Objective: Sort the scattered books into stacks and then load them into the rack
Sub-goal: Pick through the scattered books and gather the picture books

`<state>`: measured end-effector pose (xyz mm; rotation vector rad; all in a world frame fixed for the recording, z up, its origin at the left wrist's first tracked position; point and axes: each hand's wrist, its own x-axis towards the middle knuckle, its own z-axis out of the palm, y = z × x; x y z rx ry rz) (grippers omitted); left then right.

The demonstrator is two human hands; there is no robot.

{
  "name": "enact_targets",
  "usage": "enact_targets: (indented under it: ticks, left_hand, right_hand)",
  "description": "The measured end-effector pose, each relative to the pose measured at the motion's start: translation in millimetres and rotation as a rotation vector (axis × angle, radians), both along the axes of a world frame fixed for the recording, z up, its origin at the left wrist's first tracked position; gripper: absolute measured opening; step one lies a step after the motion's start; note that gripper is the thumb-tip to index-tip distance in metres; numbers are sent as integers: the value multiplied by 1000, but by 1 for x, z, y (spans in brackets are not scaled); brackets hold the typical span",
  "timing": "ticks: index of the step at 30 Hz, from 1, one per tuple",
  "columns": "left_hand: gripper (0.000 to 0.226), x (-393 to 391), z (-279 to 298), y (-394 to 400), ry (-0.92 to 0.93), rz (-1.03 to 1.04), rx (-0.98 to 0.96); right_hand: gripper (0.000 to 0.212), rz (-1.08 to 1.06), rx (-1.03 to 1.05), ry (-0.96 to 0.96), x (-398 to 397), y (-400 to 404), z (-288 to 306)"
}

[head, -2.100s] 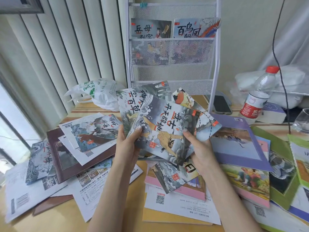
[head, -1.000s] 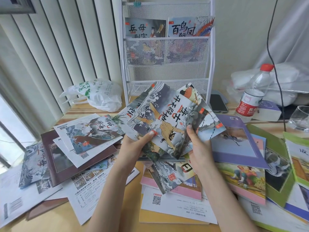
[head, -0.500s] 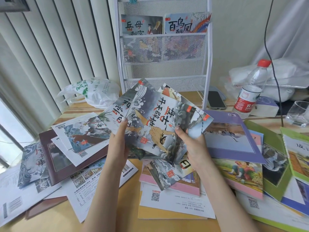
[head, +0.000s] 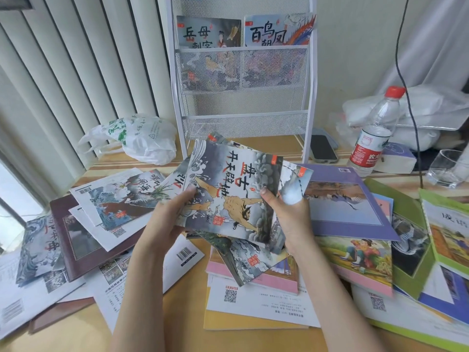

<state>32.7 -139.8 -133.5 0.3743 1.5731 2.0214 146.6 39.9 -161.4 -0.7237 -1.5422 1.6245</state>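
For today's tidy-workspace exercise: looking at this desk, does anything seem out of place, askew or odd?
Yes. Books lie scattered and overlapping at odd angles across the table. The bunch of books held in the left hand and right hand is fanned unevenly. The rack holds books only in its top tier. A plastic bag sits among them.

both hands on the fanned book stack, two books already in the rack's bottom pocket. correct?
Not the bottom pocket. In the head view the two books stand in the top pocket of the rack; the lower pockets look empty. Left hand and right hand do hold the stack.
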Motion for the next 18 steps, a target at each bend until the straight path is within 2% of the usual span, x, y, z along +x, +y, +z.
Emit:
enact_targets:
  ticks: [4, 6, 8, 12, 13, 14, 16, 18]
  left_hand:
    - [9, -2, -2, 2, 4, 151, -67]
    - [11, -5, -5, 3, -35, 282, -65]
    - [24, -11, -7, 4, -105, 411, -67]
    - [71, -16, -11, 5, -131, 518, -124]
    - [77, -16, -12, 5, -118, 516, -160]
    - [76, -15, -14, 5, -108, 510, -194]
    - [56, -12, -12, 6, -70, 493, -222]
    - [51, -7, -10, 8, -44, 479, -259]
  right_hand:
    - [28, -109, -92, -29, 0, 0, 3]
    - [44, -151, -123, 44, -2, 1, 2]
    - [43, -192, -86, 111, -3, 3, 7]
    - [17, -280, 165, 135, -2, 9, 33]
    - [14, -320, 247, 149, -1, 12, 41]
    - [15, -369, 323, 155, 0, 14, 51]
    - [24, -442, 457, 181, 2, 15, 71]
    - [26, -411, 544, 223, 1, 15, 88]
